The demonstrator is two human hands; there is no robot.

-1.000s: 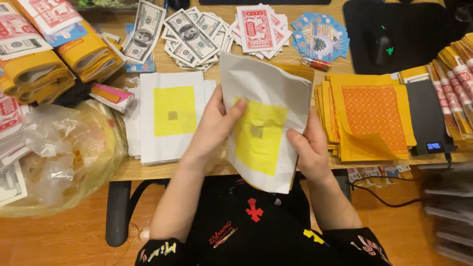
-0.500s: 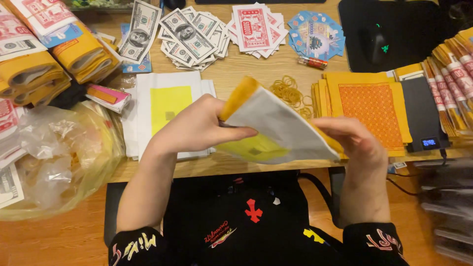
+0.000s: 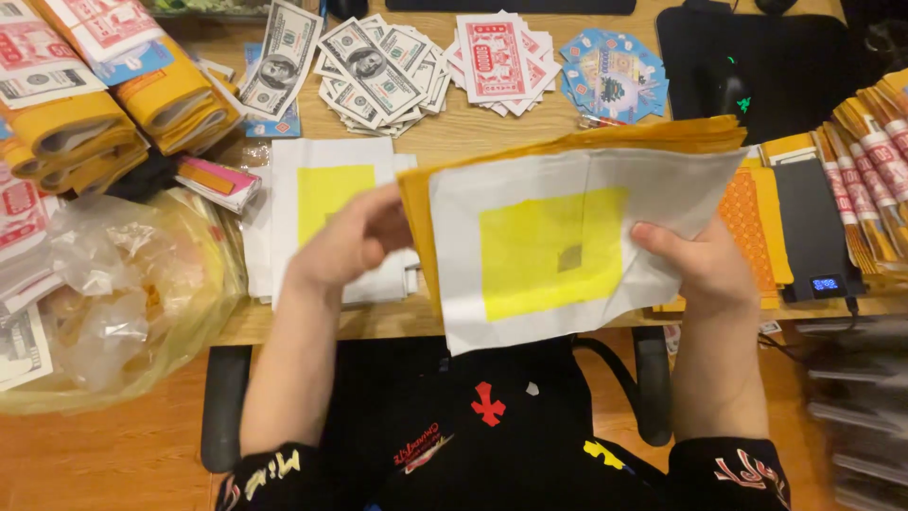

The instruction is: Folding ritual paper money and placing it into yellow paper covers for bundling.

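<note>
- White paper with a yellow square (image 3: 553,251) is now held flat and wide between both hands, facing up to the camera; half a second ago the same bundle was tilted on its edge, and one second ago it stood upright over the lap
- Left hand (image 3: 355,241) grips the left edge of the bundle, with fingers curled around it and mostly hidden behind the paper
- Right hand (image 3: 695,265) holds the right edge, its thumb lying on top of the white sheet and the other fingers hidden under it
- Behind the white sheet sits a layer of orange sheets (image 3: 615,137), whose edge shows along the top and the left side, so the hands hold a bundle of several sheets, not one
- This turning, as I judge it, means the bundle is gathered and squared, with the white sheet as the outer face
- Just beside the left hand, a stack of similar white sheets with yellow squares (image 3: 322,194) lies on the wooden desk (image 3: 473,132)
- Partly covered by the bundle on the right lies a pile of orange patterned paper (image 3: 757,227), and next to it a dark small device with a blue display (image 3: 813,241)
- Farther away are fans of printed banknote-like paper (image 3: 374,66), red-and-white printed slips (image 3: 497,57) and blue printed cards (image 3: 610,76)
- At the far left, bundles wrapped in yellow paper (image 3: 104,114) and a clear plastic bag (image 3: 104,293) stay where they were
</note>
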